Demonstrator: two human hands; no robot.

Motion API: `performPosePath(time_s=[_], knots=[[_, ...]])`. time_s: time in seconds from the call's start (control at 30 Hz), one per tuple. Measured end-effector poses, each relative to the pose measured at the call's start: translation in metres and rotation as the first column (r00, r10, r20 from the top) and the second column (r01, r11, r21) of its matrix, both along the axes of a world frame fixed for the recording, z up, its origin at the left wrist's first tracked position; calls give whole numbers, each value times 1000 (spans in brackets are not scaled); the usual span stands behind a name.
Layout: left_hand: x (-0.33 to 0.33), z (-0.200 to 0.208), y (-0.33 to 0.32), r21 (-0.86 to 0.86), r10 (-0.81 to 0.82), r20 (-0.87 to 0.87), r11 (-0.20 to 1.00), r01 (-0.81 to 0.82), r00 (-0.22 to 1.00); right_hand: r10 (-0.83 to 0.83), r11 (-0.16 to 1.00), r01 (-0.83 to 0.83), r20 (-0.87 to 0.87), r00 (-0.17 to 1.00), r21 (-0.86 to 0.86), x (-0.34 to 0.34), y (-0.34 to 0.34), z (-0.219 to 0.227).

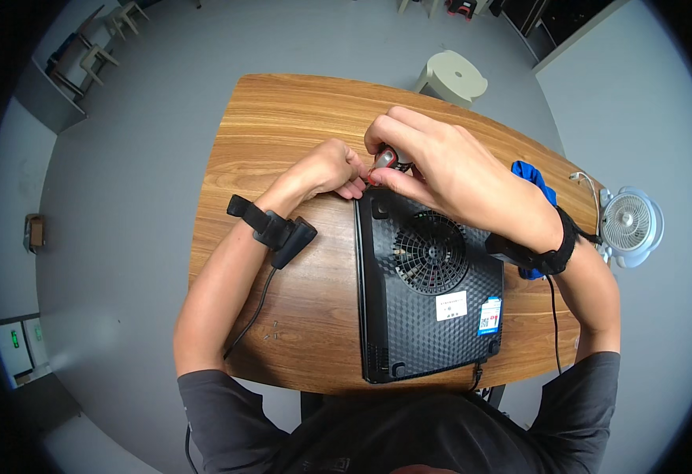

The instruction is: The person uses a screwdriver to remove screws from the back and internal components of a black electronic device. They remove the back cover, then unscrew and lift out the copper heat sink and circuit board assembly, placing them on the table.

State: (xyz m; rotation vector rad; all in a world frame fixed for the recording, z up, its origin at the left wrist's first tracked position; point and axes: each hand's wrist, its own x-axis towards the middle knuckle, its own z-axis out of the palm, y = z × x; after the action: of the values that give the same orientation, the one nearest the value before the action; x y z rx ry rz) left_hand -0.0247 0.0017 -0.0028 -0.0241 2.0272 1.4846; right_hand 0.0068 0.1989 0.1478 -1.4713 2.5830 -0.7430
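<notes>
The person's right hand (429, 154) is closed around a red-and-grey tool (388, 158) at the far left corner of a black fan-cooled pad (421, 306), which spreads from beneath that hand back toward the body. Just left of it, the left hand (334, 170) has bent fingers by the same corner; whether they pinch anything cannot be told. Bodyward of the left hand, small metal pieces (275, 336) lie on the wooden table (283, 103).

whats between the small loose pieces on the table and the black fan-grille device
Only bare wooden tabletop shows between the small loose pieces and the black fan-grille device, in the head view.
</notes>
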Motion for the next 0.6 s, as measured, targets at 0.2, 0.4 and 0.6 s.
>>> performPosePath(time_s=[0.2, 0.4, 0.6], knots=[[2, 4, 0, 8, 7, 12, 1000, -7, 1000, -12, 998, 13, 13, 1000, -57, 2, 2, -1], [4, 6, -1, 17, 10, 14, 1000, -11, 1000, -34, 999, 34, 62, 997, 4, 1, 2, 2], [4, 7, 0, -4, 6, 17, 1000, -6, 1000, -15, 998, 12, -61, 998, -63, 5, 3, 1]])
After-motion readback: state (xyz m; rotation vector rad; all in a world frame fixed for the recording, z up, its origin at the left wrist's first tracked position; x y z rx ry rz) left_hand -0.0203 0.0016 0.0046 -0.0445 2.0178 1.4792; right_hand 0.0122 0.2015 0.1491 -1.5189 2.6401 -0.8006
